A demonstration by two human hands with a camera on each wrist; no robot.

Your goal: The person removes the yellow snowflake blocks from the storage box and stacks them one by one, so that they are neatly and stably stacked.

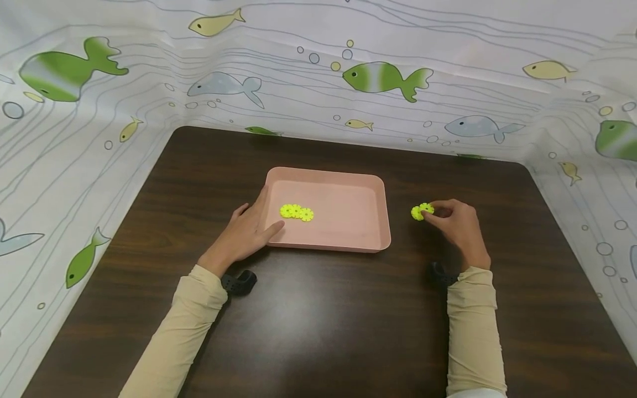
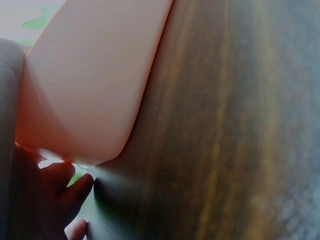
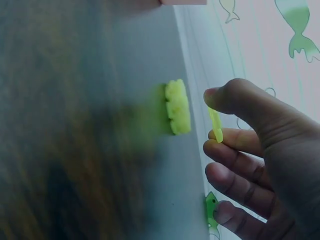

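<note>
My left hand (image 1: 246,235) is at the near left corner of a pink tray (image 1: 338,241), its thumb over the rim and its fingers along the outside wall. In the left wrist view the tray's outer wall (image 2: 95,90) fills the upper left, with the fingertips below it. Inside the tray, yellow notched flower-shaped discs (image 1: 297,211) lie in a short overlapping row. To the right of the tray, my right hand (image 1: 458,221) pinches a thin yellow disc (image 3: 216,122) between thumb and fingers. Close beside it on the table is another yellow piece (image 3: 178,107).
A dark wood-grain table (image 1: 298,331) bears everything. Behind and at both sides hangs a white sheet (image 1: 298,72) printed with fish and bubbles. Black bands (image 1: 240,283) circle the wrists, next to beige sleeves (image 1: 184,320).
</note>
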